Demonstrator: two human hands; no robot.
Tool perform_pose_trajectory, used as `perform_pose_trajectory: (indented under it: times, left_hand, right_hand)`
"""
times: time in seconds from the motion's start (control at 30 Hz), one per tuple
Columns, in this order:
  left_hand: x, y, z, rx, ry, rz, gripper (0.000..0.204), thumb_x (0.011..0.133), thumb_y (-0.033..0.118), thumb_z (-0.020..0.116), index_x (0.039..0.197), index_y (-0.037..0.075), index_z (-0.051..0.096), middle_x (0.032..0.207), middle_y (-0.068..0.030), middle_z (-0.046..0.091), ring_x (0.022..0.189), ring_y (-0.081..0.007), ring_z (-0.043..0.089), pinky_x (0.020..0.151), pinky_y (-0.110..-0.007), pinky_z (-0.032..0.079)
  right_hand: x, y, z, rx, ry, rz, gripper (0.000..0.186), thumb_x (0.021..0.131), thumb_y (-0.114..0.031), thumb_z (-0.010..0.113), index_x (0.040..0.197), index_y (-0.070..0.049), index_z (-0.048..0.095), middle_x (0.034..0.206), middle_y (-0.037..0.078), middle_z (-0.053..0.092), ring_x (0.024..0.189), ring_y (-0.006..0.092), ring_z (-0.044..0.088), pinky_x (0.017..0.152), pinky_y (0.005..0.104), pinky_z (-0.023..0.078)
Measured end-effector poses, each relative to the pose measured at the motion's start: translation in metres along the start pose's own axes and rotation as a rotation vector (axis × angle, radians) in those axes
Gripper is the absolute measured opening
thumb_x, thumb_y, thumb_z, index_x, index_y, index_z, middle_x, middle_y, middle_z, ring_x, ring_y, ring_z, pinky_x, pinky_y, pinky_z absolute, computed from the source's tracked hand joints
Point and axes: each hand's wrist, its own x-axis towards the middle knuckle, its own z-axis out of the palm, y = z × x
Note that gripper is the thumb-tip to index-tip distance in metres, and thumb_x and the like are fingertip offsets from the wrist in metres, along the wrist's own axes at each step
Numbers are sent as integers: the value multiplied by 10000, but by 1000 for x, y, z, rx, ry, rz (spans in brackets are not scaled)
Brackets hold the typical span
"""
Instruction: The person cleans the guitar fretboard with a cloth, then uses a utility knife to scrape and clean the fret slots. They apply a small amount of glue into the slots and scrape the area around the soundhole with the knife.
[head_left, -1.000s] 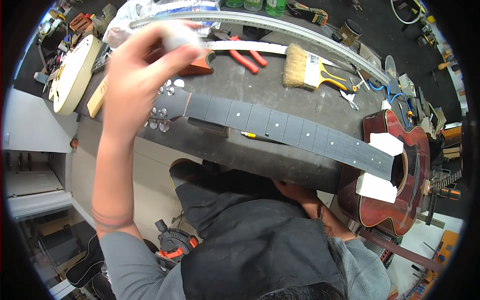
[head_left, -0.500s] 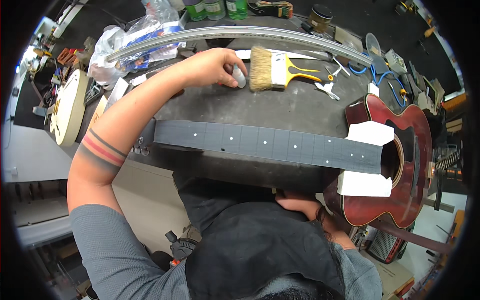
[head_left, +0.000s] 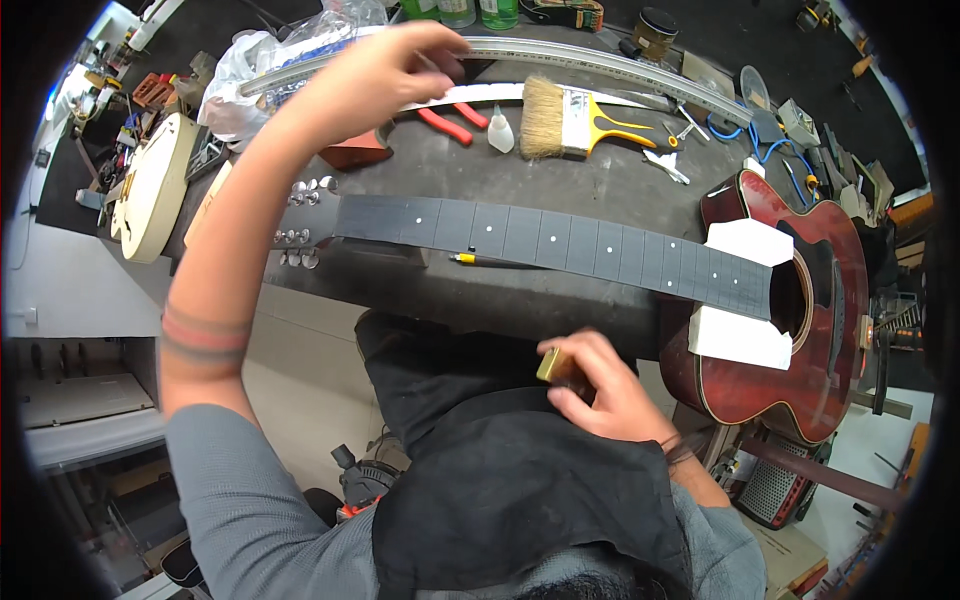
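My left hand (head_left: 400,75), slightly blurred, is raised over the back of the bench near the long metal ruler (head_left: 580,58). Its thumb and fingers are apart with nothing between them. Below it lie a red-handled tool (head_left: 445,125) and a dark red block (head_left: 358,152), and a small white squeeze bottle (head_left: 501,134) is close by. In front of my apron, my right hand (head_left: 605,390) is closed around a small brass-edged block (head_left: 549,364), mostly hidden by the fingers. A dark red acoustic guitar (head_left: 715,375) lies across the bench, its fretless-looking dark fingerboard (head_left: 580,245) facing up.
White paper sheets (head_left: 745,338) flank the guitar's fingerboard end. A wide yellow-handled brush (head_left: 577,122) lies behind the neck. A yellow-tipped pencil-like stick (head_left: 463,258) sits beside the neck. Plastic bags (head_left: 240,85) and a cream guitar body (head_left: 155,190) are at the left.
My left hand has let go of the small bottle and moved up and left of it. My right hand has come up from beside my lap into view, holding the brass-edged block.
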Motion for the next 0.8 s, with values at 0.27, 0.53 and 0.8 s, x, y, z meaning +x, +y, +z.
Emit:
perform_pose_trajectory:
  times: [0.27, 0.53, 0.8]
  left_hand:
    - [-176, 129, 152, 286, 211, 35, 323, 900, 84, 799, 1215, 40, 742, 860, -77, 705, 764, -266, 734, 645, -406, 575]
    - [-148, 89, 225, 716, 179, -119, 478, 968, 155, 653, 1405, -39, 678, 751, -60, 723, 612, -226, 742, 530, -360, 558]
    - [-137, 78, 209, 823, 111, 7, 286, 961, 142, 653, 1208, 10, 710, 767, -65, 751, 659, -212, 762, 564, -344, 572]
  right_hand:
    - [27, 16, 19, -692, 388, -202, 415, 768, -25, 635, 1174, -92, 694, 1092, 139, 633, 1020, 391, 597, 943, 517, 464]
    - [27, 36, 21, -746, 574, -136, 417, 758, -25, 625, 1173, -60, 618, 1118, 145, 617, 1083, 391, 567, 962, 533, 426]
    - [41, 28, 25, -839, 681, -122, 510, 853, -72, 696, 1348, -64, 574, 1311, 152, 582, 1349, 372, 517, 1127, 534, 389]
